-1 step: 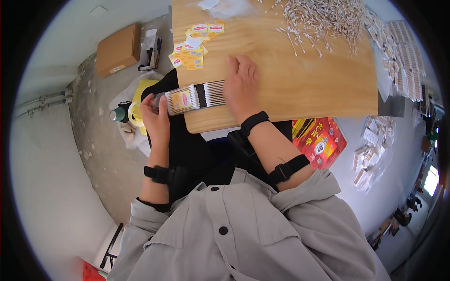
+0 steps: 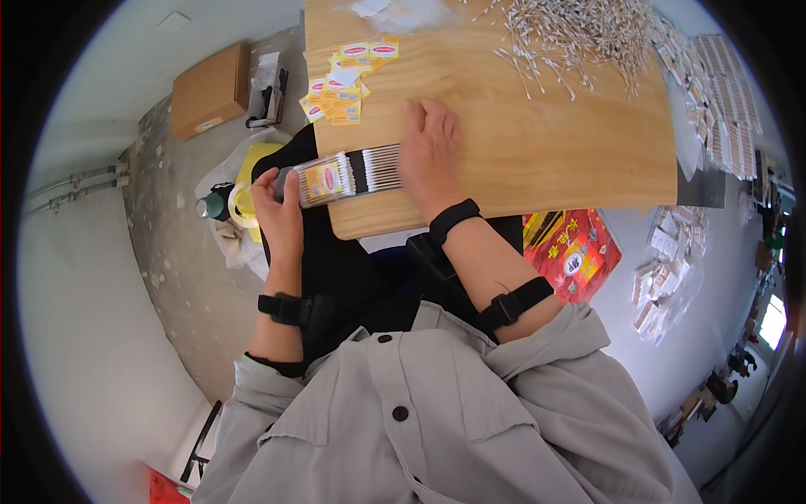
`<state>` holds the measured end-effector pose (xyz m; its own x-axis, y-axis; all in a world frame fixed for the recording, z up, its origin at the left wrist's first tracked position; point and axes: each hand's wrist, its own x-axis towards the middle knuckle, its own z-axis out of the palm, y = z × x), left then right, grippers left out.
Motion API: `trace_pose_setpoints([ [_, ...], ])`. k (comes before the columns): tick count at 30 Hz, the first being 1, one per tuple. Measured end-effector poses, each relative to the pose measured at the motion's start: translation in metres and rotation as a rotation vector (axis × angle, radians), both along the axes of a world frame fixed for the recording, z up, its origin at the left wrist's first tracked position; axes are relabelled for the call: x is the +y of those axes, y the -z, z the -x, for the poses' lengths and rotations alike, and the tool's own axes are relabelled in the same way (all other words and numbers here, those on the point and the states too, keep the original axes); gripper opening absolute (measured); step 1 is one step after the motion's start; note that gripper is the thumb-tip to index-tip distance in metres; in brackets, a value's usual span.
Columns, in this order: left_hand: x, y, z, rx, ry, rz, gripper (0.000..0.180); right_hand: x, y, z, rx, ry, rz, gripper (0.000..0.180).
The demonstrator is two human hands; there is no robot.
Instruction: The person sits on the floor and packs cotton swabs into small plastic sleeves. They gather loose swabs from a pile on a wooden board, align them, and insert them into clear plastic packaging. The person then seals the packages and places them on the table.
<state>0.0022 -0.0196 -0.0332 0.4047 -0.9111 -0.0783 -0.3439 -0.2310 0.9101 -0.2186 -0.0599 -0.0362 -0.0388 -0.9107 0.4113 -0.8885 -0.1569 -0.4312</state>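
Observation:
My left hand [image 2: 277, 202] grips the left end of a clear packet of cotton swabs [image 2: 348, 172] with a yellow label, held across the near left corner of the wooden table [image 2: 546, 160]. My right hand [image 2: 430, 151] lies palm down on the table, fingers stretched out, covering the packet's right end. A big pile of loose cotton swabs [image 2: 579, 34] is spread over the far right of the table. Several yellow and red labels [image 2: 348, 80] lie at the far left of the tabletop.
Filled swab packets [image 2: 714, 92] lie in rows past the table's right edge. On the floor are a cardboard box [image 2: 210, 88], a yellow bag [image 2: 252, 181], a green bottle [image 2: 214, 206], a red printed bag [image 2: 571, 252] and a clear bag of packets [image 2: 663, 269].

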Motion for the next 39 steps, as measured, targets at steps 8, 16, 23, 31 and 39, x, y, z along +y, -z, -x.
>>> trace_pose_setpoints([
  [8, -0.011, 0.022, 0.000, 0.740, -0.121, -0.172, 0.033, -0.001, 0.003, -0.003, -0.018, 0.019, -0.025, 0.034],
  [16, -0.012, 0.041, -0.004, 0.826, -0.094, -0.261, 0.034, -0.001, 0.000, -0.004, -0.011, 0.020, -0.035, 0.038],
  [23, -0.013, 0.047, -0.003, 0.875, -0.052, -0.237, 0.033, -0.003, 0.002, -0.012, 0.030, 0.015, -0.046, 0.038],
  [31, -0.013, 0.047, 0.001, 0.866, -0.097, -0.218, 0.032, -0.006, 0.003, -0.022, 0.033, -0.002, -0.036, 0.037],
  [39, -0.010, 0.051, -0.003, 0.855, -0.090, -0.150, 0.029, -0.005, -0.001, -0.044, 0.035, -0.017, -0.067, 0.038],
])
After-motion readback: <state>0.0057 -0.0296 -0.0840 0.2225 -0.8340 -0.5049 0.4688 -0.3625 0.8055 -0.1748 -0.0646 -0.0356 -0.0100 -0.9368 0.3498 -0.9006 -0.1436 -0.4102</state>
